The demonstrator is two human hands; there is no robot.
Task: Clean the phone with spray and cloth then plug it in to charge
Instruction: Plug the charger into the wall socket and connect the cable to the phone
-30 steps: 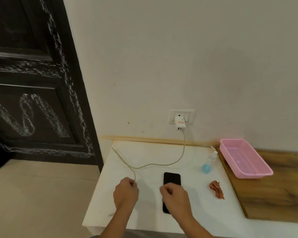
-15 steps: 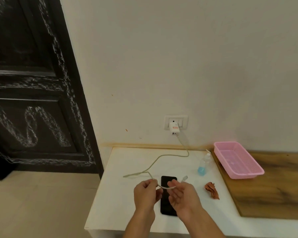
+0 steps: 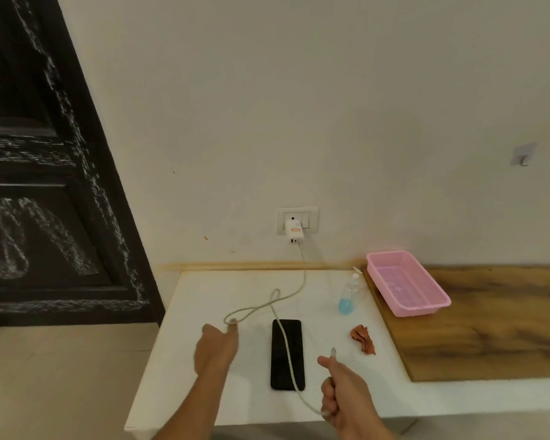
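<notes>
The phone lies flat on the white surface, screen up and dark, with its long side pointing away from the person. A pale cable runs right over the screen.

The right hand is at about 5 o'clock from the phone, down near the front edge. Its grip is closed around the cable, and the cable's end sticks up above the thumb. The end is not in the phone.

The left hand is at about 9 o'clock from the phone. Its fingers touch a loop of the cable. I cannot tell if that grip is pinching the cable or only touching it.

From the loop the cable goes up to a white charger plugged into the wall socket, at 12 o'clock from the phone. The charger has a small red label, but the writing is too small to read.

A clear spray bottle with blue liquid stands at about 2 o'clock. A crumpled brown cloth lies at 3 o'clock, apart from the phone. A pink basket sits farther off on the wooden top at 2 o'clock. A dark door with chalky white marks is far to the left.
</notes>
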